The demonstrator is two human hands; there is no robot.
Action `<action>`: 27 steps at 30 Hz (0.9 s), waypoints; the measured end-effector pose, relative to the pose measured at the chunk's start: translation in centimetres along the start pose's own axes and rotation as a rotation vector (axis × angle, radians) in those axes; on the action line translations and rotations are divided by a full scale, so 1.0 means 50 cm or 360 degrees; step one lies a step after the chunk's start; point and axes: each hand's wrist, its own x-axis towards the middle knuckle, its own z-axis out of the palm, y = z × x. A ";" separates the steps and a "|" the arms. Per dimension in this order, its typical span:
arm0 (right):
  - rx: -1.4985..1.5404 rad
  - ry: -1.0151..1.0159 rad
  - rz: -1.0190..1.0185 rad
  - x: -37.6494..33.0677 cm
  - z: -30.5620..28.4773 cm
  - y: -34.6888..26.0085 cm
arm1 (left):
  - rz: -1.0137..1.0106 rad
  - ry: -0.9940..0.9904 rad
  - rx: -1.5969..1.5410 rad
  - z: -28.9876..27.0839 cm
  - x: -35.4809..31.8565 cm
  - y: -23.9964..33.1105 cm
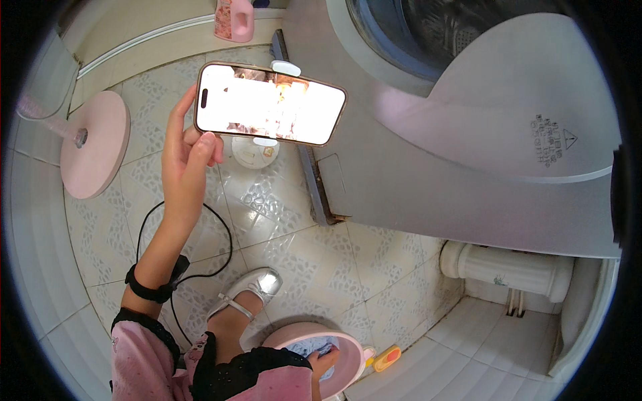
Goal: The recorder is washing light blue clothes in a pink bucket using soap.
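Note:
My left hand [194, 150] is closed on the left end of a smartphone [254, 107] with a bright screen, thumb at its lower edge and fingers behind. White clamp jaws [286, 68] hold the phone from above and below, over a round white base [255, 154]. Low in the view, my right hand [325, 361] reaches into a pink basin [351, 364], its fingers closed against a bunched blue-grey cloth [311, 345]. Part of that hand is hidden by the pink sleeve and the cloth. A black band with a small box [157, 284] circles my left wrist.
A grey front-loading washing machine [401, 160] fills the right side. At left stands a round pink base [97, 144]. A black cable [227, 250] loops over the tiles. Also there: a pink bottle [234, 20], a yellow-orange brush-like item [387, 359], and a white pipe-like pedestal [505, 267].

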 end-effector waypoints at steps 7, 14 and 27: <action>-0.0030 -0.0040 0.0077 -0.004 0.002 -0.008 | 0.0018 -0.0002 -0.0019 -0.009 0.005 0.000; -0.0045 0.0014 0.0042 -0.003 0.007 0.009 | 0.0004 -0.0075 -0.0106 -0.013 0.005 -0.007; -0.0027 0.0001 0.0089 0.000 0.004 -0.006 | -0.0047 0.0011 -0.0040 -0.004 0.006 0.000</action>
